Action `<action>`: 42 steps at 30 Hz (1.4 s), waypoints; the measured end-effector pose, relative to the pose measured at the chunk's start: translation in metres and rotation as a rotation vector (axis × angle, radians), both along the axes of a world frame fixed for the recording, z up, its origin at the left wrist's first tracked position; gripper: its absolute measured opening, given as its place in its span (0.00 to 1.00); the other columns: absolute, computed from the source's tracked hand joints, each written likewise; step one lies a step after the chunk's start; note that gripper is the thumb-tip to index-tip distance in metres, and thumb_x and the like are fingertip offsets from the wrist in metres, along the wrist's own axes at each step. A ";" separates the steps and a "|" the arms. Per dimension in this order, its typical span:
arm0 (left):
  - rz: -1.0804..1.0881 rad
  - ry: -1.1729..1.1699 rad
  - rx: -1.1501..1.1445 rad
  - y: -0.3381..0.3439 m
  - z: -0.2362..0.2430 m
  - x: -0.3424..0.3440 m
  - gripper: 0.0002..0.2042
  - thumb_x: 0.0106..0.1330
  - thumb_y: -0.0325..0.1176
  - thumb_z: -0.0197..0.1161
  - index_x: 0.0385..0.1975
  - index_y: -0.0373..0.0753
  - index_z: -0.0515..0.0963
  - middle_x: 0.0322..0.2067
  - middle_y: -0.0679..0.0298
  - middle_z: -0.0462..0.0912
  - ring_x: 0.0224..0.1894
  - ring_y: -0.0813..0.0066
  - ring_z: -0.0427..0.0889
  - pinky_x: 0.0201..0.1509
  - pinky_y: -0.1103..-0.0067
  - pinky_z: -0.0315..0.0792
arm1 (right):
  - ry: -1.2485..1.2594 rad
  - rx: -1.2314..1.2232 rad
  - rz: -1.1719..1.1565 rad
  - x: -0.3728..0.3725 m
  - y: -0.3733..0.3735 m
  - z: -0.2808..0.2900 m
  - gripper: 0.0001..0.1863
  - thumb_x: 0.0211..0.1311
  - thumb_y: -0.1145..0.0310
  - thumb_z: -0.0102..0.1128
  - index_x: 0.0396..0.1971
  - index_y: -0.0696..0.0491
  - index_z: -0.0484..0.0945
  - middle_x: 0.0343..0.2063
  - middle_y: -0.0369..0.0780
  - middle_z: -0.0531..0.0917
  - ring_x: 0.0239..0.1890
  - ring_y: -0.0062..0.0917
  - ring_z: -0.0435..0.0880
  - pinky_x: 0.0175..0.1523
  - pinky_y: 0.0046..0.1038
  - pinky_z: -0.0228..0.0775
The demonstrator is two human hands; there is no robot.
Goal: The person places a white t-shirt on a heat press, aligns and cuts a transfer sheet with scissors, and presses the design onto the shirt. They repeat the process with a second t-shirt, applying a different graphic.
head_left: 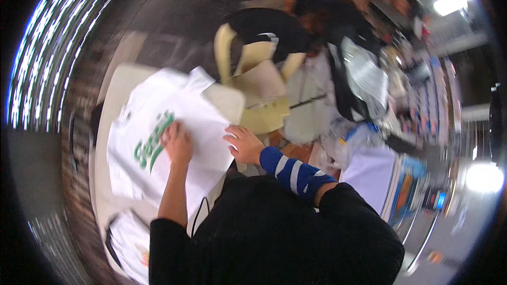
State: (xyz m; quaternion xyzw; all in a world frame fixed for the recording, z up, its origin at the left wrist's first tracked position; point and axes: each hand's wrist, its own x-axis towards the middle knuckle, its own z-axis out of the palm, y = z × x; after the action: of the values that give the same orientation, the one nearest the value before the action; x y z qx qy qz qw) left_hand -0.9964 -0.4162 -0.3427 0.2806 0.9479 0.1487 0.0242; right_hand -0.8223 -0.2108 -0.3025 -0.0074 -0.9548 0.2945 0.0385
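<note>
Black cloth of the wearer's top (pixel 274 227) sits nearest, below a white fabric garment (pixel 206 142) on a cream rectangular table (pixel 227 97), the garment's green script print (pixel 153 138) slanting up rightward to the nearer left hand (pixel 178 143), fingers slightly spread, while the right hand (pixel 244 144), fingers loosely parted, meets the garment's right edge.

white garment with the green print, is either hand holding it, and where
The left hand lies over the green print, no grip showing. The right hand is at the right edge of the white garment; whether it pinches cannot be told.
</note>
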 end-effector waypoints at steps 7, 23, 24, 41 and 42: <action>-0.171 -0.128 -0.528 0.030 0.053 -0.034 0.24 0.69 0.44 0.61 0.56 0.31 0.77 0.62 0.50 0.73 0.63 0.50 0.72 0.69 0.58 0.66 | 0.211 0.179 -0.908 0.222 0.143 0.059 0.12 0.53 0.72 0.63 0.39 0.54 0.81 0.45 0.47 0.83 0.50 0.45 0.81 0.56 0.43 0.75; -1.078 -0.294 -0.429 0.331 0.024 0.338 0.22 0.67 0.51 0.64 0.45 0.35 0.83 0.58 0.48 0.69 0.54 0.50 0.78 0.61 0.60 0.71 | 0.191 1.138 -1.771 0.730 0.263 0.267 0.18 0.56 0.67 0.65 0.47 0.54 0.79 0.49 0.48 0.80 0.54 0.46 0.78 0.56 0.46 0.70; -1.231 -0.337 -0.588 0.334 -0.004 0.352 0.23 0.67 0.53 0.64 0.42 0.36 0.83 0.50 0.47 0.74 0.50 0.49 0.80 0.59 0.60 0.72 | 0.191 1.144 -1.775 0.715 0.264 0.266 0.18 0.56 0.66 0.65 0.48 0.54 0.79 0.50 0.47 0.80 0.54 0.46 0.78 0.56 0.47 0.69; -0.722 -0.492 0.283 0.604 0.151 0.427 0.25 0.63 0.33 0.66 0.61 0.39 0.71 0.34 0.47 0.86 0.39 0.49 0.86 0.45 0.63 0.77 | -0.480 0.765 -2.220 0.713 0.282 0.305 0.19 0.62 0.49 0.63 0.42 0.47 0.76 0.30 0.50 0.87 0.34 0.51 0.87 0.40 0.50 0.76; -0.668 -0.331 0.172 0.632 0.125 0.396 0.36 0.63 0.34 0.67 0.72 0.41 0.60 0.36 0.43 0.86 0.41 0.47 0.87 0.47 0.65 0.79 | -0.501 0.844 -2.182 0.716 0.287 0.303 0.21 0.62 0.44 0.61 0.41 0.47 0.76 0.27 0.50 0.87 0.31 0.51 0.87 0.33 0.52 0.76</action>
State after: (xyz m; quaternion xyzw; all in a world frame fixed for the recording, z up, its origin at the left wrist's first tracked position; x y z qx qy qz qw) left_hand -0.6004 0.2161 -0.2173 0.5471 0.7716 0.2550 0.2005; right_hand -0.1064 0.0758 0.0004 -0.8580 -0.4470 -0.2401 0.0803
